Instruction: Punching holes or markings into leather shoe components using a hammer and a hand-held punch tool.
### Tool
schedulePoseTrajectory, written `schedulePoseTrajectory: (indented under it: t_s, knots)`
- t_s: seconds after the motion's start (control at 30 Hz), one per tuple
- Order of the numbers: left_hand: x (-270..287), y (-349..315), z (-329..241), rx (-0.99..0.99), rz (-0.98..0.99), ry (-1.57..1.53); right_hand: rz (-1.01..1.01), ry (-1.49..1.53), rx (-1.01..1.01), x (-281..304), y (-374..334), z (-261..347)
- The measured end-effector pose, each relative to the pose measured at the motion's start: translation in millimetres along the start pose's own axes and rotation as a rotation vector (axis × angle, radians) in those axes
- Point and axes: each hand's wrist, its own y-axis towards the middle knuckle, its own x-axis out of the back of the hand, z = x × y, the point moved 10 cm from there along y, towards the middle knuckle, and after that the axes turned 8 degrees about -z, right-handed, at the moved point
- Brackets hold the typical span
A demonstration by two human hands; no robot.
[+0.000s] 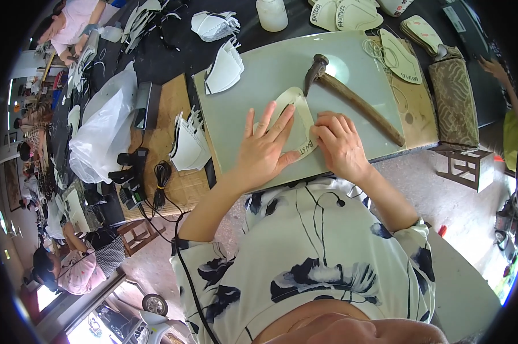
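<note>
A cream, shoe-shaped pattern piece (302, 127) with dark lettering lies flat on a pale grey-green board (253, 63). My left hand (264, 150) rests on its left part, fingers spread and stretched out. At the piece's right edge is my right hand (340, 143), its fingers curled together and thumb pressed in. What those fingers pinch, if anything, is hidden. Just beyond both hands, a hammer (362, 104) with a wooden handle and dark metal head lies slantwise, its head close to the pattern's far tip.
White cut pieces are stacked on the board's left (225, 69) and beside it (191, 146). More cream patterns (400, 56) and a patterned block (454, 103) sit at right. A white bottle (272, 14), plastic bag (107, 129) and cables (162, 175) stand around. Other people work at the left.
</note>
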Motion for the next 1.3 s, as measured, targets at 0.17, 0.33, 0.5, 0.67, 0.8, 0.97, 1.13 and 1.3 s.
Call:
schedulePoseTrajectory:
  t_s: [0.17, 0.33, 0.5, 0.67, 0.8, 0.97, 1.13, 1.3]
  knots:
    - [1, 0, -5, -0.098, 0.011, 0.031, -0.043, 0.040, -0.014, 3, 0, 0]
    - [-2, -1, -6, -0.134, 0.085, -0.067, -0.026, 0.052, -0.011, 3, 2, 0]
    - [1, -1, -9, -0.188, 0.113, -0.127, -0.037, 0.038, -0.006, 3, 0, 1]
    - [20, -9, -16, -0.127, -0.063, -0.065, -0.044, 0.097, -0.054, 8, 2, -2]
    - [13, -10, -18, -0.091, -0.068, -0.219, -0.047, 0.111, -0.039, 16, 11, -2]
    - [42, 5, 53, 0.391, -0.393, -0.570, 0.045, 0.062, 0.182, 11, 44, 12]
    - [19, 23, 45, 0.370, -0.364, -0.273, 0.145, -0.072, 0.324, -8, 44, 8]
    - [12, 29, 42, 0.528, -0.343, -0.177, 0.148, -0.033, 0.309, -10, 45, 2]
